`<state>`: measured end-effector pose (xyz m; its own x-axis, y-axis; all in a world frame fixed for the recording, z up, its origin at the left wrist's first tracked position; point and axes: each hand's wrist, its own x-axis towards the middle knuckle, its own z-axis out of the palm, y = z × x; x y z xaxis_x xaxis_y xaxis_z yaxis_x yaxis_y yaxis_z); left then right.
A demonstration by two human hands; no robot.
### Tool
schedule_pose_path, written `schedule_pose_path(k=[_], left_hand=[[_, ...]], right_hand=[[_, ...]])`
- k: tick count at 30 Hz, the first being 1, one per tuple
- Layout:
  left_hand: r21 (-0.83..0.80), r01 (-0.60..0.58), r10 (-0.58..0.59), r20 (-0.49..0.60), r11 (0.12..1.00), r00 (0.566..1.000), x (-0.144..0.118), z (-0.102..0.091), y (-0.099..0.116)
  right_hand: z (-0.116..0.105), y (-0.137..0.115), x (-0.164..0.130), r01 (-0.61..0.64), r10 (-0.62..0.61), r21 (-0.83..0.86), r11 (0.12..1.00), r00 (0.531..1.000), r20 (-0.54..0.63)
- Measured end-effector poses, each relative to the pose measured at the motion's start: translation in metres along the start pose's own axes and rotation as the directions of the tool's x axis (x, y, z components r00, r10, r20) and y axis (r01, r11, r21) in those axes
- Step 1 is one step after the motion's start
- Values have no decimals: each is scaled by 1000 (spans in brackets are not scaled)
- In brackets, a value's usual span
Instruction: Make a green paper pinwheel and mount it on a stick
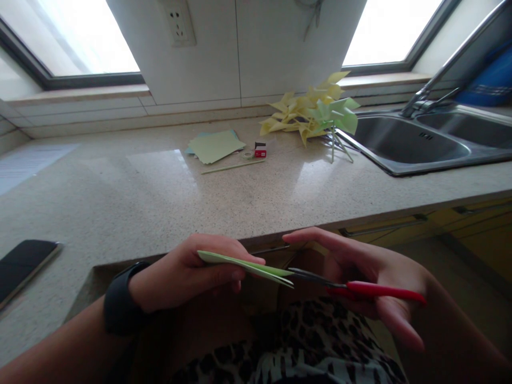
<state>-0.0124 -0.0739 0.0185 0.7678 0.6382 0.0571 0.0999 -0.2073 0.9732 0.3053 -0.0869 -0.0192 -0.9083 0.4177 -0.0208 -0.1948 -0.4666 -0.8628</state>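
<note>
My left hand (pixel 188 272) pinches a folded light-green paper sheet (pixel 248 265) held flat, seen edge-on below the counter edge. My right hand (pixel 372 272) grips red-handled scissors (pixel 360 289), and the blades meet the right tip of the paper. A black watch sits on my left wrist. Both hands hover above my lap, just in front of the speckled countertop (pixel 160 192).
On the counter lie a stack of green paper (pixel 216 145), a thin stick (pixel 232 167), a small tape roll (pixel 248 154) and a red box (pixel 260 150). Yellow and green paper pinwheels (pixel 312 112) pile beside a steel sink (pixel 404 141). A phone (pixel 22 264) rests at left.
</note>
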Motion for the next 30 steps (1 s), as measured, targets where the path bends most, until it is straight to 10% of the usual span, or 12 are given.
schedule_pose_path(k=[30], left_hand=[[55,-48,45,63,997,997,0,0,-1]], right_hand=[[5,-7,4,-98,98,2,995,995,2]])
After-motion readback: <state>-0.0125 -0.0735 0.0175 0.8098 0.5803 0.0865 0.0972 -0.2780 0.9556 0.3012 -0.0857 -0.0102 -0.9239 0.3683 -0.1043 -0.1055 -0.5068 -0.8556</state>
